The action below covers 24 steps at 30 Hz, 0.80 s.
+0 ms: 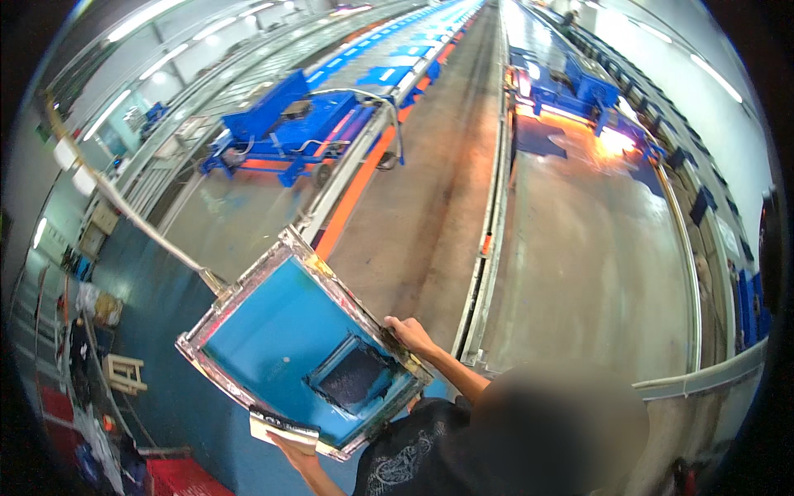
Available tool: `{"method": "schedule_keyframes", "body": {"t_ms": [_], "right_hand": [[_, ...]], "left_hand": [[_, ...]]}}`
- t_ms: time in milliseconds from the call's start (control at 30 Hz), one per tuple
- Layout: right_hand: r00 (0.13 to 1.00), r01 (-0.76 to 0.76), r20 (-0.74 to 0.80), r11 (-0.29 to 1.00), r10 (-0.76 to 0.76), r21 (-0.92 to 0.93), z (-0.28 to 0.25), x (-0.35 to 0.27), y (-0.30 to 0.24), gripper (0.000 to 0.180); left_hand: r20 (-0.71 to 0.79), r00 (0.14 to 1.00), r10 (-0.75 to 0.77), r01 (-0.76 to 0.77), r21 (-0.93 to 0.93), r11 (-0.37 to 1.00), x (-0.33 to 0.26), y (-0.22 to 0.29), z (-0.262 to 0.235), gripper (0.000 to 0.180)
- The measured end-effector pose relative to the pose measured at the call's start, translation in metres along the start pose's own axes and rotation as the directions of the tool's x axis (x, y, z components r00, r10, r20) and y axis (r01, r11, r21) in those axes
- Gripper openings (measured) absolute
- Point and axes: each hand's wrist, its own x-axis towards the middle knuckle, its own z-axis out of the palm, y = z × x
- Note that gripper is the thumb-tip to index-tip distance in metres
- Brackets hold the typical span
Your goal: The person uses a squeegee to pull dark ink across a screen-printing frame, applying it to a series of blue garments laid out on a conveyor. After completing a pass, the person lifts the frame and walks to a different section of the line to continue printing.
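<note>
A screen printing frame (285, 318), with blue mesh and a dark rectangular print area near its right end, is held tilted in front of my body. My right hand (409, 335) is closed on its far right edge. At the near edge my left hand (296, 450) is closed round a squeegee (284, 428) with a pale body and a black-stained top edge. The squeegee overlaps the frame's rim, and I cannot tell whether they touch. Ink stains and tape cover the rim. A blurred patch hides part of my right arm; most of the left fingers are hidden too.
Ahead on the left, a blue machine (306, 124) straddles a long printing table. Another blue machine (579, 91), glowing orange beneath, stands over the right table (587, 273). A pale pole (157, 231) reaches the frame's left side. A wooden stool (124, 374) and red crate (186, 478) stand left.
</note>
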Motion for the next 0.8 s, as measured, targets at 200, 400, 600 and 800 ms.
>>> {"method": "schedule_keyframes", "body": {"t_ms": [200, 400, 600, 800], "right_hand": [[0.984, -0.027, -0.172, 0.995, 0.045, 0.101, -0.071, 0.059, -0.044, 0.056], [0.950, -0.051, -0.301, 0.992, 0.083, 0.114, -0.147, 0.112, -0.053, 0.054], [0.805, 0.088, -0.589, 0.969, 0.067, 0.230, -0.216, 0.176, -0.090, 0.038], [0.634, 0.119, -0.764, 0.961, 0.121, 0.250, -0.270, 0.251, -0.111, 0.014]], "left_hand": [[0.084, 0.980, -0.180, 0.184, -0.039, 0.982, 0.087, -0.007, 0.134, 0.092], [0.274, 0.915, -0.298, 0.276, 0.114, 0.954, 0.175, -0.073, 0.261, 0.087], [0.368, 0.826, -0.426, 0.367, 0.222, 0.903, 0.264, -0.140, 0.406, 0.083], [0.604, 0.609, -0.514, 0.469, 0.248, 0.848, 0.360, -0.200, 0.547, 0.070]]}}
